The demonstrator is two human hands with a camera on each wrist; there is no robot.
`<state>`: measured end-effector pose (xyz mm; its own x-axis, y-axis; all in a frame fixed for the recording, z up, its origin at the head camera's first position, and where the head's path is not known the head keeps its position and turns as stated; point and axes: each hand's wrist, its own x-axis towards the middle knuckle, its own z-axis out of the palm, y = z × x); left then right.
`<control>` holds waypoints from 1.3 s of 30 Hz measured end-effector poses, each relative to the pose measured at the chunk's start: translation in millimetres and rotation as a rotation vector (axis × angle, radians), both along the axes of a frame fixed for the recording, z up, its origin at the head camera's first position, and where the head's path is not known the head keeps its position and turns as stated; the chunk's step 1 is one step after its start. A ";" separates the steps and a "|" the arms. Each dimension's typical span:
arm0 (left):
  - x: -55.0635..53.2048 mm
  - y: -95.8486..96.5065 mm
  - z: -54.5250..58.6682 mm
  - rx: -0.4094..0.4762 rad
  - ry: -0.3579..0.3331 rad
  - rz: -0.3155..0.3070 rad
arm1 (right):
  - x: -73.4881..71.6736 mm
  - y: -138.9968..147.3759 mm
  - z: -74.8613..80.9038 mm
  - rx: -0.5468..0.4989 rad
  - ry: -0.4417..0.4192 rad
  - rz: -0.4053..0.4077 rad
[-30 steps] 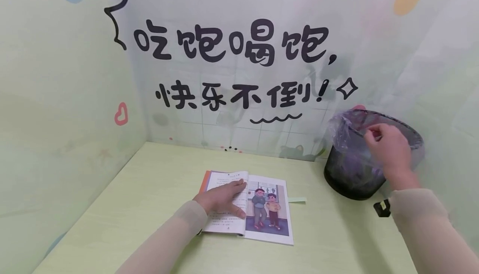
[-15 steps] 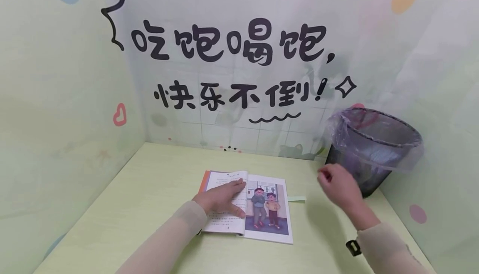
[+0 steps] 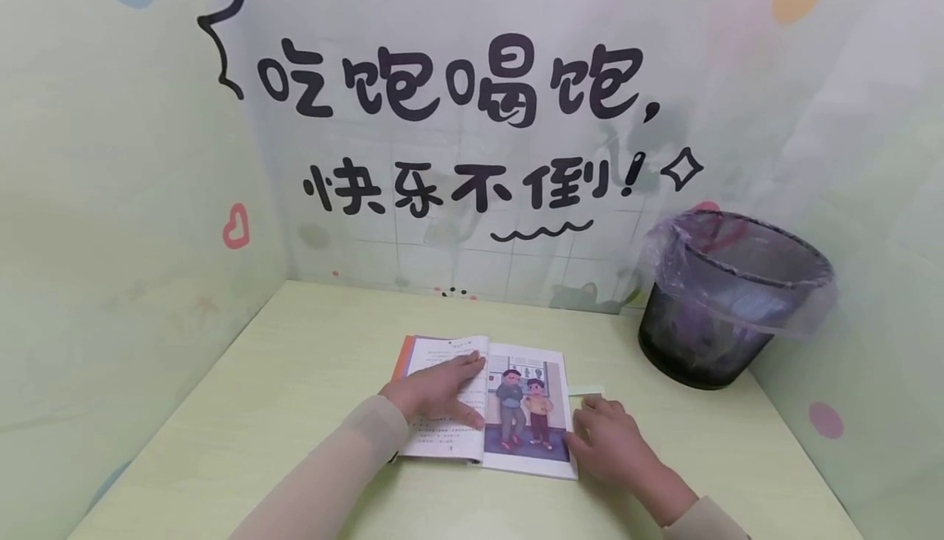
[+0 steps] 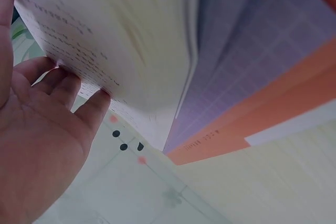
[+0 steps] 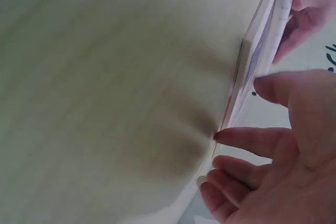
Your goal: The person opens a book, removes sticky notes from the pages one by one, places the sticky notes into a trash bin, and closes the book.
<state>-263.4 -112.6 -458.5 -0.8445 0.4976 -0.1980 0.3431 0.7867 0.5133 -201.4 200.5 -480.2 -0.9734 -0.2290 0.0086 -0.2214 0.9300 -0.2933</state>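
Note:
An open book point(image 3: 525, 462) lies on the table, with text on its left page and a picture of two figures on the right one. My left hand point(image 3: 435, 392) rests across the left page, fingers spread toward the spine. The left wrist view shows those fingertips on the printed page point(image 4: 121, 40). At the book's right edge is my right hand point(image 3: 615, 446), its thumb by the page edge. In the right wrist view its thumb and index finger stand apart with nothing between them. A pale green paper strip point(image 3: 585, 390) sticks out from the book, just beyond the right fingertips.
A black mesh wastebasket point(image 3: 693, 351) with a clear purplish liner point(image 3: 800, 310) stands at the table's back right. Printed wall sheets point(image 3: 457, 261) enclose the pale table point(image 3: 258, 376) at the back and both sides.
My right hand has come from over the wastebasket, leftward and down, to the book's right edge. Its curled fingers have loosened. My left hand has stayed on the left page.

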 end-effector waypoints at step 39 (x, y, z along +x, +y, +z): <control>-6.3 1.4 -6.9 0.058 0.003 -0.027 | 5.7 -60.8 13.7 -0.216 -0.174 0.477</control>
